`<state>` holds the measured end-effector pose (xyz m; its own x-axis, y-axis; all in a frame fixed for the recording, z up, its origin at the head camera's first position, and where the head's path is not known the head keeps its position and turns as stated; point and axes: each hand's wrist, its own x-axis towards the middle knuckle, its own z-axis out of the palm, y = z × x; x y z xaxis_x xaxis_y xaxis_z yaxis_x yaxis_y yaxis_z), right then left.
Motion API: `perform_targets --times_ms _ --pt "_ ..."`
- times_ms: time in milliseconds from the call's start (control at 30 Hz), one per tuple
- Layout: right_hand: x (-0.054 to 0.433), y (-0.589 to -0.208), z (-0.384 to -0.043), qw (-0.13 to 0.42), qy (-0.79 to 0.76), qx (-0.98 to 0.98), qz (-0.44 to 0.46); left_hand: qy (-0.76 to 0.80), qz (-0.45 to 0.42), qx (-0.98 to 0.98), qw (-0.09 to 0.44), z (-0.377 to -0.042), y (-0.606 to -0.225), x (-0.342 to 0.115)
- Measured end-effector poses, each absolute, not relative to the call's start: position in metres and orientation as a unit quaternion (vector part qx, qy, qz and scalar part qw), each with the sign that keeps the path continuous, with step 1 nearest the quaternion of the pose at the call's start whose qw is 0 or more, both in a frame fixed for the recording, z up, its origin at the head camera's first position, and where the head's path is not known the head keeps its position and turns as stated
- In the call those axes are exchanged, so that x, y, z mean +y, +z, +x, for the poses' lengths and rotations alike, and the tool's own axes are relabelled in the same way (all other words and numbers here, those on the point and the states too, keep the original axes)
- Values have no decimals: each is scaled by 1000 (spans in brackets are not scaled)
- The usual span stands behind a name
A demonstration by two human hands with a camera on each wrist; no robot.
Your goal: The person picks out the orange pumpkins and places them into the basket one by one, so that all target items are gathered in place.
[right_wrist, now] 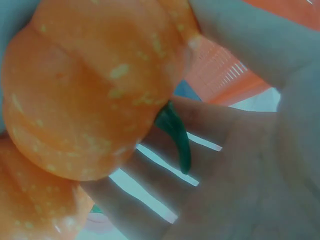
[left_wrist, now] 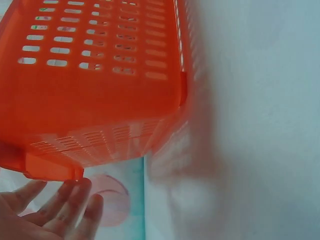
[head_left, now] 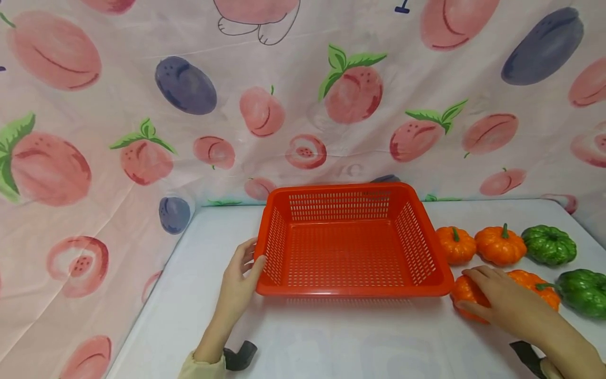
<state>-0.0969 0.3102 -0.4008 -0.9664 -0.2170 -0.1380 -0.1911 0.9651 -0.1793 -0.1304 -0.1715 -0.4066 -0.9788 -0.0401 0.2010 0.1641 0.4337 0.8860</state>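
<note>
A red plastic basket point(head_left: 341, 252) with slotted walls stands on the white table, with nothing in it. My left hand point(head_left: 239, 281) grips its left rim, thumb on the rim and fingers on the outer side; the left wrist view shows those fingers point(left_wrist: 75, 205) at the rim's edge. Beside the basket's front right corner, my right hand point(head_left: 504, 300) grips a small orange pumpkin point(head_left: 465, 296), thumb and fingers around its sides. That pumpkin point(right_wrist: 95, 95) has a green stem pointing at the palm in the right wrist view. Another orange pumpkin point(head_left: 535, 287) is partly hidden behind the hand.
Two more orange pumpkins point(head_left: 502, 246) sit right of the basket, the left one close to its wall. Farther right are two green pumpkins point(head_left: 549, 246). A fruit-print cloth point(head_left: 360, 142) hangs along the back and left. Bare white table point(head_left: 331, 342) lies in front.
</note>
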Motion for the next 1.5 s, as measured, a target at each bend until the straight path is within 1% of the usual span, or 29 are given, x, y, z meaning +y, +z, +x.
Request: perform_targets --times_ms 200,467,767,1000,1200,1333,1500 --pt "309 -401 -99 68 -75 990 -96 -554 -47 -825 98 -131 -412 -172" --pt "308 -402 -99 58 -67 992 -88 -601 -51 -794 77 -133 -418 -171" --pt "309 -402 -98 37 -69 992 -98 -624 -62 -777 56 -130 -417 -171" --pt "307 -396 -98 31 -66 993 -97 -627 -54 -775 52 -130 -415 -171" --pt "304 -390 -94 15 -74 991 -107 -633 -52 -771 47 -129 -415 -172" --pt "301 -385 -91 -3 -81 990 -111 -633 -55 -771 45 -129 -415 -172" --pt "296 -379 -86 -48 -86 988 -120 -631 -66 -772 44 -129 -414 -172"
